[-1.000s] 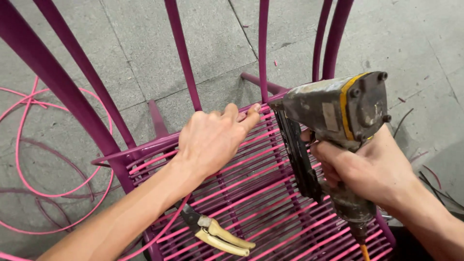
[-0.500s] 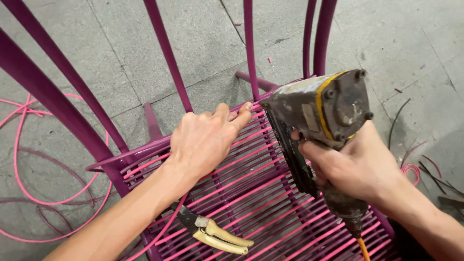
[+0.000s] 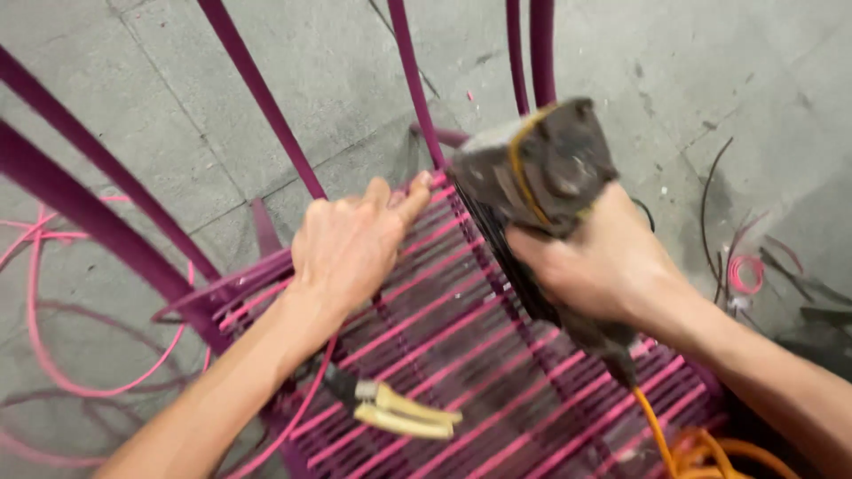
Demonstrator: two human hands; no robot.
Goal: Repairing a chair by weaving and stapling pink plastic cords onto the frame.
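Our left hand [image 3: 351,244] presses flat, fingers together, on the woven seat's [image 3: 497,390] far edge; our right hand [image 3: 603,266] clamps the staple gun [image 3: 541,173] just beside it.

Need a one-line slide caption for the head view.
Left hand presses pink cord on purple chair frame; right hand holds pneumatic stapler.

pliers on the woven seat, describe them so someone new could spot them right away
Start at the magenta chair frame and its pink corded seat. The pliers lie on it below the left hand, the only thing with pale yellow handles.
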